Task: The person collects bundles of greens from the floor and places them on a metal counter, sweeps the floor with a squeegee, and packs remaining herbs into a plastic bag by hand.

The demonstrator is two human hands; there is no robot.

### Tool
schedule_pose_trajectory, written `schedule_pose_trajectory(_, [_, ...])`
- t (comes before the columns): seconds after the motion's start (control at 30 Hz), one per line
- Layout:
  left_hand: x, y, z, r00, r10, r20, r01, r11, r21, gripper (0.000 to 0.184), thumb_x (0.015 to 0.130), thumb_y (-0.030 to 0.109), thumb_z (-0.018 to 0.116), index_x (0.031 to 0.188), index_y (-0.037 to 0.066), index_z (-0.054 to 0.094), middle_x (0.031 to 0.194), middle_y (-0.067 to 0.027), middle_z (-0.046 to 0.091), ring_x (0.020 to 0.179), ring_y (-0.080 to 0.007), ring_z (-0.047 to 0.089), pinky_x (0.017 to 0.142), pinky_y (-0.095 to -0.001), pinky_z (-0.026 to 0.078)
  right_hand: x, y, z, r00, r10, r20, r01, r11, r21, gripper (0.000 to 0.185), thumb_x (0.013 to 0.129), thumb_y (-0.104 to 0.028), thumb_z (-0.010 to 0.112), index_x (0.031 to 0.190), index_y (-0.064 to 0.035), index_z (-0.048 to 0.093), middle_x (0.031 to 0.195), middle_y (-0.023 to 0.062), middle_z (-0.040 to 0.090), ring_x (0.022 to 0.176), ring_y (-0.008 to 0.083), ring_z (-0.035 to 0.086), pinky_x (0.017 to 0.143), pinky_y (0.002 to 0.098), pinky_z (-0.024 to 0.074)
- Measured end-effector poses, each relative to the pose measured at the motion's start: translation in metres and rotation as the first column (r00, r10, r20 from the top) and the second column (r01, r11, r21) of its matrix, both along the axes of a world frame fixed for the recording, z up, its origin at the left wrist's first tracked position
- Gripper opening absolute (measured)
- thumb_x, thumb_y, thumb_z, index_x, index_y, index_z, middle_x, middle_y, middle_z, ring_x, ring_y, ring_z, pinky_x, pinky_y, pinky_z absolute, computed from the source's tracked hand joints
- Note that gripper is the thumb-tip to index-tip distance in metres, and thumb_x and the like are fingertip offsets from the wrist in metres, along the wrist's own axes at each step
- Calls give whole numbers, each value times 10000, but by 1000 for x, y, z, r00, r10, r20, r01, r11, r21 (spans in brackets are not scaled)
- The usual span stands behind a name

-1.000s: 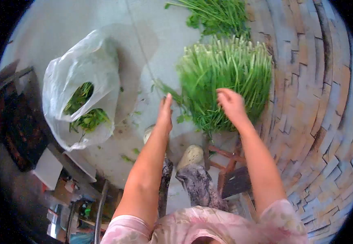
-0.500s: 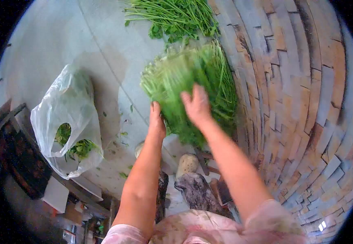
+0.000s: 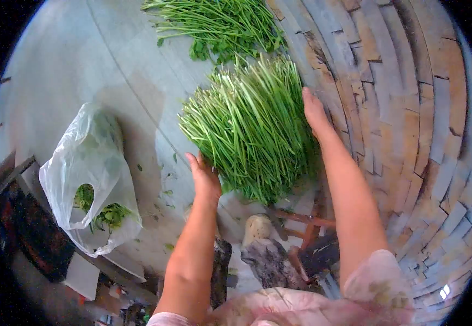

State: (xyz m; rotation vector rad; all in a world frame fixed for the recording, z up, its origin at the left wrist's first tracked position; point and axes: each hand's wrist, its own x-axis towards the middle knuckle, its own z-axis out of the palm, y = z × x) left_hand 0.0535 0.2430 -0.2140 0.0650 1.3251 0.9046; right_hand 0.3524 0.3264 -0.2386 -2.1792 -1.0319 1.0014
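A big pile of long green leafy-vegetable stems [image 3: 249, 127] lies on the floor, cut ends towards the upper left. At its lower left edge is my left hand [image 3: 205, 176], thumb stretched away and some fingertips hidden by the stems. My right hand [image 3: 315, 111] lies flat along the pile's right side, fingers straight, between the stems and the brick wall. Neither hand is wrapped round the stems. Just beyond the pile, a second heap of green stems with leaves [image 3: 222, 24] is spread out.
A white plastic bag [image 3: 92, 163] with greens inside stands on the concrete floor [image 3: 138, 49] at left. The brick wall [image 3: 399, 119] runs close along the right. My shoe [image 3: 258, 228] and a reddish wooden frame [image 3: 312, 220] are near the pile's lower edge. Leaf scraps lie about.
My right hand has gone from the front of the pile to its right side. My left hand has shifted slightly down and left. The stems, blurred before, now show sharply.
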Motion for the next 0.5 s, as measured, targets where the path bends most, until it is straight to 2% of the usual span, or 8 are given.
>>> schedule_pose_trajectory(0.07, [-5, 1, -5, 999, 28, 19, -28, 1000, -4, 881, 771, 695, 196, 1334, 18, 174, 1402, -117, 160, 1292, -265, 122, 1038, -401, 71, -10, 14, -1, 999, 32, 43, -24, 984, -174, 689, 861, -520, 256, 1083, 91, 487, 1135, 284, 463, 1107, 374, 425, 931, 378, 321])
schedule_pose_trajectory(0.17, [-9, -4, -9, 997, 72, -19, -73, 992, -100, 895, 767, 699, 186, 1326, 1, 189, 1397, -133, 169, 1288, -276, 130, 1039, -405, 56, -26, 13, -19, 985, -121, -124, 107, 988, -111, 738, 840, -568, 250, 1107, 83, 472, 1171, 280, 437, 1151, 377, 375, 959, 383, 289])
schedule_pose_trajectory(0.2, [-9, 2, -10, 995, 90, -38, -95, 987, -127, 900, 765, 702, 183, 1323, -5, 196, 1394, -139, 175, 1286, -281, 134, 1040, -407, 51, -20, 9, -71, 998, -48, -32, 46, 998, -49, 747, 830, -589, 247, 1151, 54, 453, 1210, 260, 413, 1166, 371, 358, 972, 394, 272])
schedule_pose_trajectory(0.27, [-15, 2, -19, 994, 84, 66, -78, 993, -89, 868, 773, 691, 189, 1319, 16, 227, 1383, -134, 207, 1274, -289, 167, 1038, -414, 83, -61, -1, -32, 993, -59, -106, 43, 989, -141, 752, 822, -603, 253, 1205, 25, 411, 1235, 229, 407, 1173, 357, 359, 977, 390, 269])
schedule_pose_trajectory(0.33, [-18, 0, -15, 985, 108, 135, -98, 992, -78, 863, 768, 695, 209, 1319, 32, 237, 1377, -138, 219, 1265, -299, 189, 1032, -426, 114, -83, -9, -36, 969, -53, -243, -5, 972, -234, 739, 832, -591, 243, 1239, 11, 373, 1272, 191, 385, 1196, 331, 337, 996, 369, 243])
schedule_pose_trajectory(0.4, [-20, 8, -1, 972, 164, 167, -154, 985, -72, 886, 750, 715, 244, 1324, 41, 225, 1377, -151, 211, 1258, -312, 200, 1021, -444, 143, -116, -29, -21, 910, -94, -404, 18, 982, -190, 690, 849, -557, 263, 1243, -1, 377, 1276, 179, 386, 1206, 318, 327, 1005, 364, 227])
schedule_pose_trajectory(0.43, [-22, 10, 3, 969, 216, 117, -210, 976, -57, 794, 767, 671, 323, 1270, 56, 343, 1273, -162, 369, 1137, -326, 375, 970, -447, 262, -130, -37, -23, 891, -103, -443, 6, 977, -215, 668, 855, -536, 284, 1237, 2, 383, 1271, 177, 393, 1208, 309, 326, 1006, 358, 227])
schedule_pose_trajectory(0.5, [-40, 10, -8, 958, 137, 251, -140, 990, -7, 710, 788, 619, 349, 1226, 62, 392, 1188, -144, 428, 1048, -299, 421, 911, -426, 303, -160, -58, -52, 829, -92, -552, -13, 983, -182, 637, 859, -508, 326, 1226, 9, 395, 1237, 186, 427, 1180, 305, 365, 980, 355, 269])
